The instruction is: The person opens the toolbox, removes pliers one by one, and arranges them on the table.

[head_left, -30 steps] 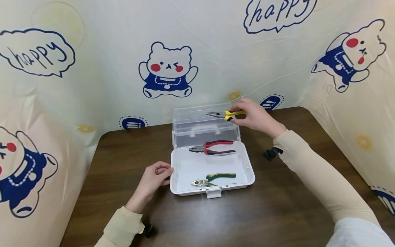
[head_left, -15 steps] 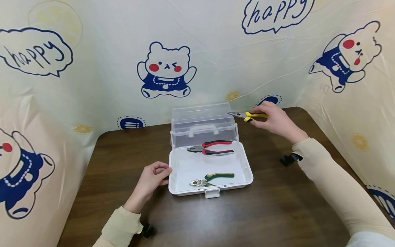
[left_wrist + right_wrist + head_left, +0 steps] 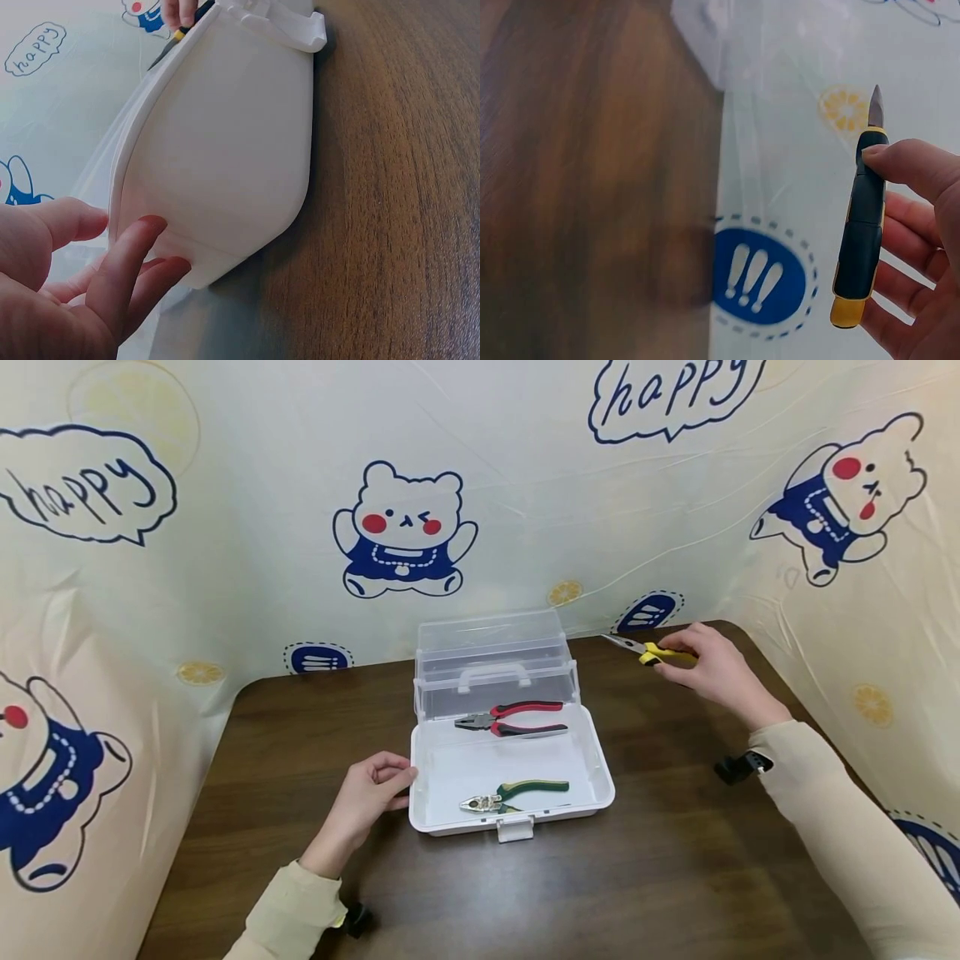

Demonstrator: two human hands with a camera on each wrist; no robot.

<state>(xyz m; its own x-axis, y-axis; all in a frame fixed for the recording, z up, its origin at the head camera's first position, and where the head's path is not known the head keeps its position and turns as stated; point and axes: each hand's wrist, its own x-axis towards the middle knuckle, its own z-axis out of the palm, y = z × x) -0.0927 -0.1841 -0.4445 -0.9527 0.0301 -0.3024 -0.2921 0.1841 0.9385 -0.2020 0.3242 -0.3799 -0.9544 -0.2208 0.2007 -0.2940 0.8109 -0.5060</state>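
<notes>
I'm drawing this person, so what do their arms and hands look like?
The left sleeve and right sleeve are long, plain and cream-coloured. Small black gadgets sit at the wrists, a left gadget and a right gadget. The left hand and right hand wear no gloves.

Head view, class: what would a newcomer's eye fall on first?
Probably the open white box on the table, with red-and-black pliers and green pliers inside. Next, yellow-handled pliers in the right hand, to the box's right. Behind, a winking bear on the backdrop.
</notes>
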